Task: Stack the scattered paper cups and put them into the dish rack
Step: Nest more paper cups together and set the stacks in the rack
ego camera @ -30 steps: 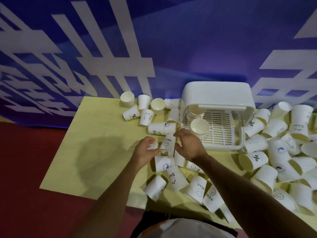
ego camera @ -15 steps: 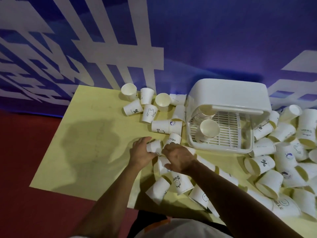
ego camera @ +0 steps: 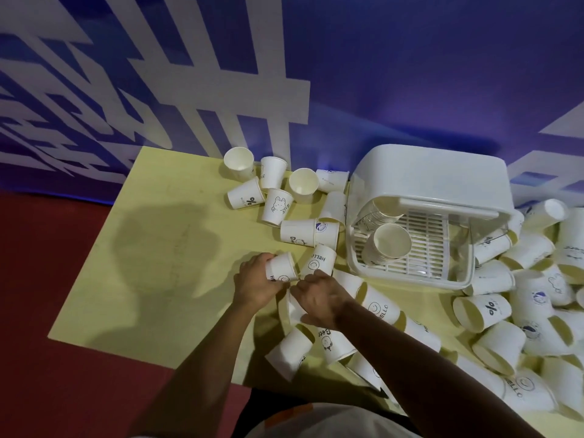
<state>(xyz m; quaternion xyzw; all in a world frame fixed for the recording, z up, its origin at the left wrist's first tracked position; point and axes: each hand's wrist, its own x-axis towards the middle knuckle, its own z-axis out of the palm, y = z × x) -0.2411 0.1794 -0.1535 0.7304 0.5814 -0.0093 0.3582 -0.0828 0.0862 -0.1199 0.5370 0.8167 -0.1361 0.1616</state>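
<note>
Since a second ago the right hand has drawn back from the rack's front toward the body, and the left hand has taken a fuller hold of its cup.

Nearest, at the table's front edge, several loose cups lie on their sides, partly under the right forearm. Just beyond them the right hand is palm down, its fingers and thumb curled round a second cup that lies on the table; most of that cup is hidden beneath the hand. Just to its left, the left hand grips a printed cup round its wall, fingers wrapped behind it, with the word HELLO and a smiley facing up. The two hands almost touch.

Past the fingers another HELLO cup lies tilted, and behind it is a nested pair on its side.

To the right stands the dish rack — white, with a slatted floor and its lid raised at the back. Inside it a stack of cups stands mouth up, with a further stack behind it near the left wall.

A heap of cups crowds the table right of the rack, and a smaller cluster sits at the far edge, some upright, some tipped. Beyond hangs a blue wall with white strokes; a red floor shows at left.
</note>
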